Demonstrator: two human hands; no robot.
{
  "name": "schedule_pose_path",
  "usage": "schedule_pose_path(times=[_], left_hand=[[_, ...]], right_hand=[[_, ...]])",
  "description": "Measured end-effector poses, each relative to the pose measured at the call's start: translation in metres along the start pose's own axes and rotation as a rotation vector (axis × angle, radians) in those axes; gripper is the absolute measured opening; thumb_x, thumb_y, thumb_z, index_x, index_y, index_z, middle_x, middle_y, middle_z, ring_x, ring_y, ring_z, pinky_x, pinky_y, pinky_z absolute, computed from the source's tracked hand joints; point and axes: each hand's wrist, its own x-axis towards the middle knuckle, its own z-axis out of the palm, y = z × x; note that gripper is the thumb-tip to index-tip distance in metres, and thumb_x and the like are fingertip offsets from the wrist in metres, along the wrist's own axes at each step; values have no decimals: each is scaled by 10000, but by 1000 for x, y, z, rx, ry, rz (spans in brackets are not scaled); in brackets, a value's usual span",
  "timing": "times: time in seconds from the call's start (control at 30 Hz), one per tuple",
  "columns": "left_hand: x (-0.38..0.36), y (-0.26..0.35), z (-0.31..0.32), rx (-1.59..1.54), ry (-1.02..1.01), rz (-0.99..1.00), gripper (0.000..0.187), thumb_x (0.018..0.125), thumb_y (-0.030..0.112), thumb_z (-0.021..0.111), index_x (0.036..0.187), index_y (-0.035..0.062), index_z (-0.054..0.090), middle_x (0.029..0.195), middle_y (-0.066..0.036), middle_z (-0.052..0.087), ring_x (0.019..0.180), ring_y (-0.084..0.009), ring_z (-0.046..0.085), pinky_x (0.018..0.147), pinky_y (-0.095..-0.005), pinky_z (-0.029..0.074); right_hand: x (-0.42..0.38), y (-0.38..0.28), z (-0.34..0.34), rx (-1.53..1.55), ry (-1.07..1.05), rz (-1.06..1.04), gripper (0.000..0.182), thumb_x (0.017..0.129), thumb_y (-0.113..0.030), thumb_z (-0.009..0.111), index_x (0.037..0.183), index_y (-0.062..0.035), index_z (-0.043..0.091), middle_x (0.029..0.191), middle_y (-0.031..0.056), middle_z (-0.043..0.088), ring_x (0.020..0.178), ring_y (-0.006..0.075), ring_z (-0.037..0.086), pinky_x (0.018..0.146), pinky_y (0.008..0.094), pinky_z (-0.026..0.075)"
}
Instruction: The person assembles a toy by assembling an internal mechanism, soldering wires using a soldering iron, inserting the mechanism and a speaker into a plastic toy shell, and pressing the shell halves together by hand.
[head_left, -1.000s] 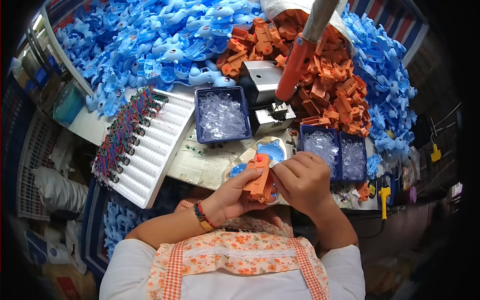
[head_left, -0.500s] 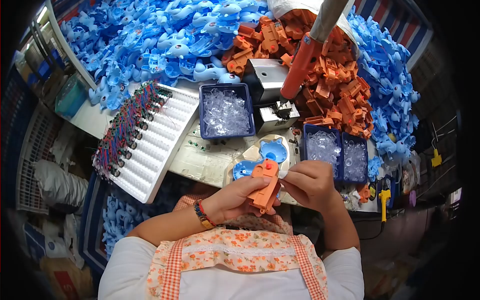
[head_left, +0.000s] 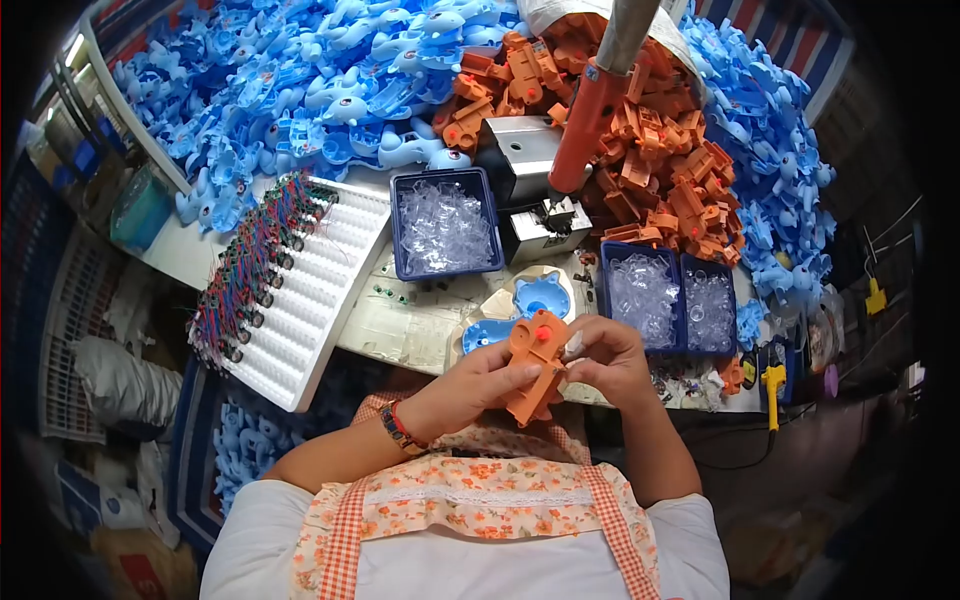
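My left hand (head_left: 470, 385) grips an orange plastic toy part (head_left: 534, 368) with a red button on top, holding it upright in front of my apron. My right hand (head_left: 608, 362) pinches the part's right edge, with a small clear piece at its fingertips. Just beyond the hands, blue shell pieces (head_left: 540, 297) lie in a pale jig on the bench.
Blue bins of clear pieces (head_left: 445, 225) (head_left: 640, 295) (head_left: 708, 310) flank a metal press (head_left: 535, 185) with an orange handle (head_left: 578, 125). Heaps of orange parts (head_left: 670, 170) and blue dolphin shells (head_left: 300, 90) fill the back. A white tray (head_left: 310, 290) with wired components lies left.
The orange part has been lifted and turned more upright, its red button now facing up. My right hand has shifted from covering the part to pinching its right side.
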Motion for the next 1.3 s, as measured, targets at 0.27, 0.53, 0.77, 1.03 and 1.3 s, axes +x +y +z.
schedule_pose_path(times=[0.27, 0.53, 0.77, 1.03, 1.3], left_hand=[[-6, -1, -3, 160, -25, 86, 456, 1021, 296, 524, 1370, 12, 447, 1210, -119, 619, 1034, -228, 667, 906, -344, 546], [-2, 15, -19, 605, 229, 367, 360, 916, 205, 681, 1201, -3, 607, 1065, -53, 663, 900, -74, 603, 774, -238, 498], [-4, 15, -13, 801, 364, 451, 381, 831, 274, 743, 1077, -4, 655, 827, -88, 673, 701, -106, 614, 628, -260, 478], [-10, 25, -28, 980, 170, 345, 338, 865, 225, 719, 1099, -4, 635, 874, -43, 664, 797, -65, 606, 701, -244, 483], [-9, 34, -13, 1336, 228, 593, 314, 776, 300, 778, 941, 68, 647, 741, -94, 634, 644, -299, 607, 567, -376, 429]], right_hand=[[-4, -3, 7, -206, -54, -129, 196, 770, 52, 765, 874, -14, 613, 918, 75, 637, 838, 124, 630, 761, 274, 537], [14, -27, 4, -772, 36, -450, 377, 731, -99, 844, 1038, -40, 633, 1122, 145, 595, 998, 233, 611, 814, 320, 515], [18, -18, 23, -1148, 103, -702, 268, 688, -39, 812, 925, -88, 696, 939, 57, 605, 845, 233, 567, 722, 346, 443], [23, -26, 11, -1162, -205, -804, 243, 693, -73, 727, 934, -97, 737, 881, -15, 627, 793, 192, 591, 714, 322, 437], [22, -37, 1, -825, -111, -534, 547, 712, -216, 841, 1185, -48, 623, 1059, 80, 642, 971, 228, 584, 841, 386, 453]])
